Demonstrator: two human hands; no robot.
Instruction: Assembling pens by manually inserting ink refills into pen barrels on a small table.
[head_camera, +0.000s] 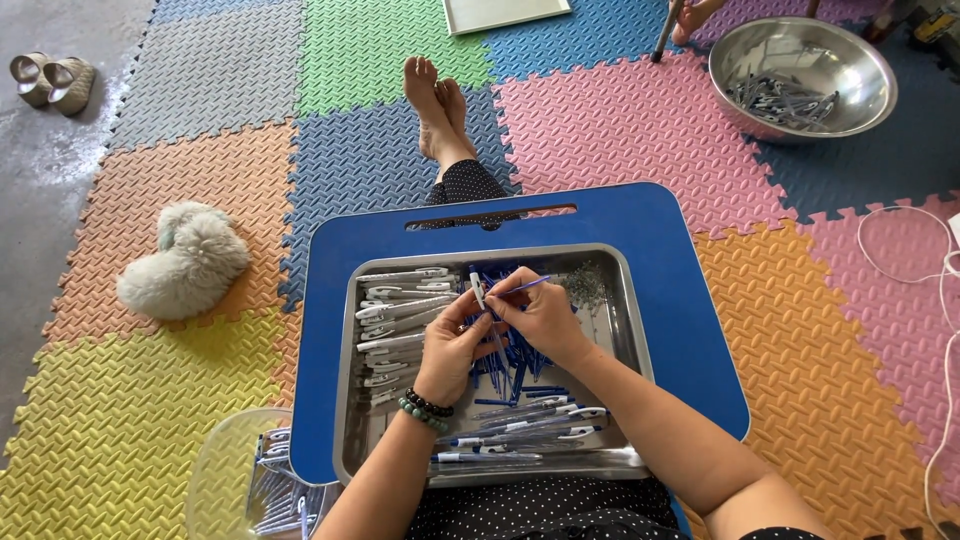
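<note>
You sit on a floor of interlocking foam mats (610, 120) in pink, blue, green, orange and yellow, with bare grey concrete at the far left where a pair of shoes (48, 80) stands. Across your lap lies a blue lap tray (680, 290), and on it a steel pan (625, 330) — white pen barrels (400, 300) stacked at its left, blue refills (510, 375) heaped in the middle. A steel bowl (800, 75) of more parts sits at the far right, a fluffy grey slipper (185, 260) to the left. A clear tub (235, 480) by your left knee is cut off by the frame. Your left hand (450, 350) pinches a white pen barrel (478, 288), upright, tip toward your feet; your right hand (545, 315) pinches a thin blue refill (525, 285) slanting up and right — the hands touch above the pan.
</note>
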